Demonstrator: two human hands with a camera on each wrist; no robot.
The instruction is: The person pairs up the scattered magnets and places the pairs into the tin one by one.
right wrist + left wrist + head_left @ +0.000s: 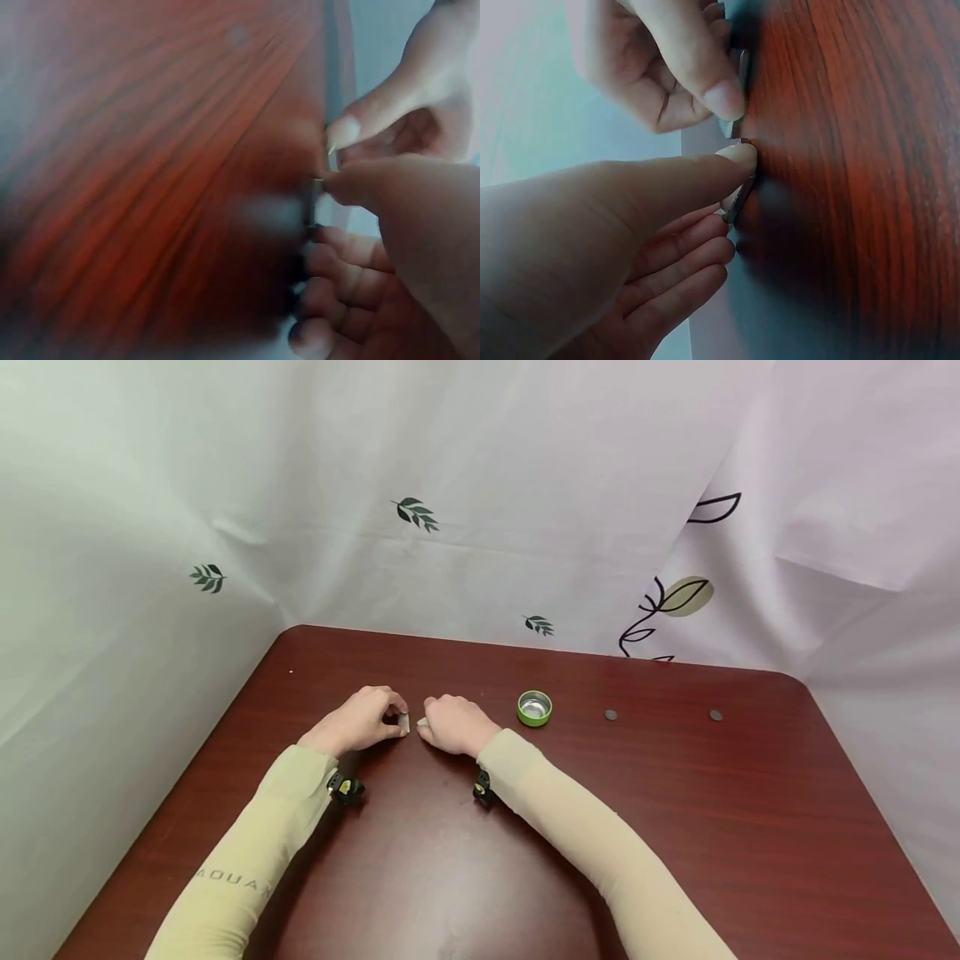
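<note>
Close together over the left half of the table, my two hands face each other. Thumb and fingers of the left hand [365,720] pinch a small flat grey piece [404,722], seen edge-on as a thin dark strip [739,201] in the left wrist view. My right hand [457,725] grips a similar small flat piece [422,722], mostly covered by its fingers. A narrow gap parts the two pieces in the head view. Both are low at the tabletop; their exact kind is too small to tell.
Right of the hands stands a small round lime-green bowl [534,710] with a metallic inside. Farther right lie two small dark grey discs [611,715] on the reddish-brown table [675,827]. White patterned cloth [480,552] hangs behind and at both sides.
</note>
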